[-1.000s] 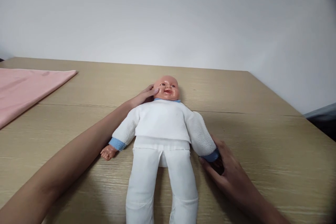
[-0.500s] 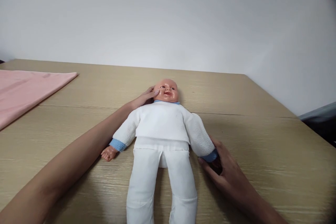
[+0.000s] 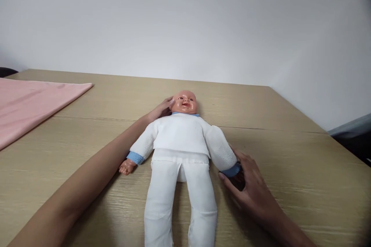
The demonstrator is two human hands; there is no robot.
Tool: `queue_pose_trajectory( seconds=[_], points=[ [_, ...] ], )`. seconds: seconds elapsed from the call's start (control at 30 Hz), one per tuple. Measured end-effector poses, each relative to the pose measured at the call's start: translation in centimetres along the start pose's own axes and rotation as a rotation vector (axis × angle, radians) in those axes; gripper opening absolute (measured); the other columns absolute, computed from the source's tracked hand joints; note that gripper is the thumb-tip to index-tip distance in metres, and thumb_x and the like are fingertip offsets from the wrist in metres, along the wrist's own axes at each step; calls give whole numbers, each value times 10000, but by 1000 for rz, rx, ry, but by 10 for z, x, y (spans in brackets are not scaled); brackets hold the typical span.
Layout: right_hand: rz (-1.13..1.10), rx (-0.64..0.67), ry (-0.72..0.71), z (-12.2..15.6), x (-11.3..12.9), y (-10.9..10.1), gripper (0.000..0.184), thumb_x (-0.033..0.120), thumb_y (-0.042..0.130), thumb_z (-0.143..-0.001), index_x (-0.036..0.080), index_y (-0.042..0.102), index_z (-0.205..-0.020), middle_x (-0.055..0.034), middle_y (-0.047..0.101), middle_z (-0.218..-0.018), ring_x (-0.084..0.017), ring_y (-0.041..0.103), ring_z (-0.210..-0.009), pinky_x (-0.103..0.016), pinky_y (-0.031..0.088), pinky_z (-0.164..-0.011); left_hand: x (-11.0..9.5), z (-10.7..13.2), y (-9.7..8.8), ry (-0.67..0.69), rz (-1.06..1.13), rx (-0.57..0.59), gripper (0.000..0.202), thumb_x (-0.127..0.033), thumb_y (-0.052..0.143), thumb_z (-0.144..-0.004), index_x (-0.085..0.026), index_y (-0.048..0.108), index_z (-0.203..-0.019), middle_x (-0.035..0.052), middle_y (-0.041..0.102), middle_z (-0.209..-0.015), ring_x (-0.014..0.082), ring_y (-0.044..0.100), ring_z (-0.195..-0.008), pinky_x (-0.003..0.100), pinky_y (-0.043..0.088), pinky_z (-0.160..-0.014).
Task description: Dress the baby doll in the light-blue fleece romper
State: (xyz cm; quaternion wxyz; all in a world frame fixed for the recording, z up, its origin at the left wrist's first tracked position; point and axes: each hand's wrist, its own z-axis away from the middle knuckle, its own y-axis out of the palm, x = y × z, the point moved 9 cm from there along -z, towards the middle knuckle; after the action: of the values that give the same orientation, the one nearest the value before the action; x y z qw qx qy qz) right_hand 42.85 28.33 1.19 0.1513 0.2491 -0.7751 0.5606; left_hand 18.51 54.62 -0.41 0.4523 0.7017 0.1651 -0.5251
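Note:
A baby doll [image 3: 182, 133] lies on its back on the table, head away from me, in a white top with blue cuffs and white trousers. My left hand [image 3: 162, 109] cups the side of its bald head, a fingertip on the cheek and the other fingers partly hidden beside it. Around the doll's cuffed wrist on the right side curls my right hand [image 3: 249, 177], thumb below the blue cuff [image 3: 231, 171] and fingers along the sleeve's outer side. The doll's other hand [image 3: 126, 166] lies beside my left forearm. Its feet are out of view.
A pink cloth [image 3: 34, 102] is spread flat at the left of the wooden table [image 3: 292, 150]. A seam crosses the tabletop behind the doll's shoulders. A pale wall [image 3: 179, 23] stands behind, and a dark object [image 3: 353, 135] shows past the right edge.
The view has shifted slightly, so the cloth and the doll's lower body appear further right. Both hands keep their places at the doll's head and wrist.

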Motion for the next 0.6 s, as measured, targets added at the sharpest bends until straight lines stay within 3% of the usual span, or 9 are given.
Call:
queue_pose_trajectory(
  seconds=[0.07,0.17,0.33,0.47,0.53,0.6],
  points=[
    [43,-59,-29,-2,-1,-6,722,497,675,-1023,297,386,-1654,-159,606,-1501,-400,588,-1367,-637,503,-1149,-3,4,-16,18,-45,-140,622,-547,836,-915,-207,684,-1413,146,685,-1546,366,575,-1519,525,391,-1331],
    [-7,-102,-21,-3,-8,-11,666,503,644,-1041,260,437,-1625,-178,599,-1497,-389,599,-1365,-607,550,-1107,-10,21,-38,62,-108,-335,555,-494,873,-871,-184,688,-1292,176,680,-1528,327,578,-1516,469,404,-1321],
    [-29,-187,-79,-7,1,-21,571,491,619,-1059,219,511,-1550,-188,611,-1476,-386,597,-1356,-629,539,-1107,-24,73,-46,132,-242,-479,434,-505,806,-896,-166,680,-1137,214,701,-1449,310,638,-1425,456,449,-1266],
    [51,-294,-256,-4,53,-45,493,361,631,-1056,198,529,-1509,-194,643,-1443,-384,595,-1359,-648,481,-1146,-48,121,-25,128,-471,-535,331,-467,764,-911,-188,718,-1083,134,749,-1308,322,662,-1323,508,445,-1232],
    [46,-313,-333,12,87,-58,410,269,627,-1050,216,563,-1452,-174,683,-1398,-354,629,-1326,-598,497,-1128,-68,147,-3,137,-600,-578,269,-423,775,-907,-196,733,-1046,107,743,-1271,328,619,-1349,513,385,-1263],
    [6,-322,-368,46,114,-67,363,189,636,-1026,229,603,-1386,-143,733,-1297,-311,673,-1249,-532,526,-1104,-88,183,29,177,-733,-637,262,-436,728,-957,-201,722,-1073,108,726,-1302,326,593,-1366,509,368,-1264]
  ],
)
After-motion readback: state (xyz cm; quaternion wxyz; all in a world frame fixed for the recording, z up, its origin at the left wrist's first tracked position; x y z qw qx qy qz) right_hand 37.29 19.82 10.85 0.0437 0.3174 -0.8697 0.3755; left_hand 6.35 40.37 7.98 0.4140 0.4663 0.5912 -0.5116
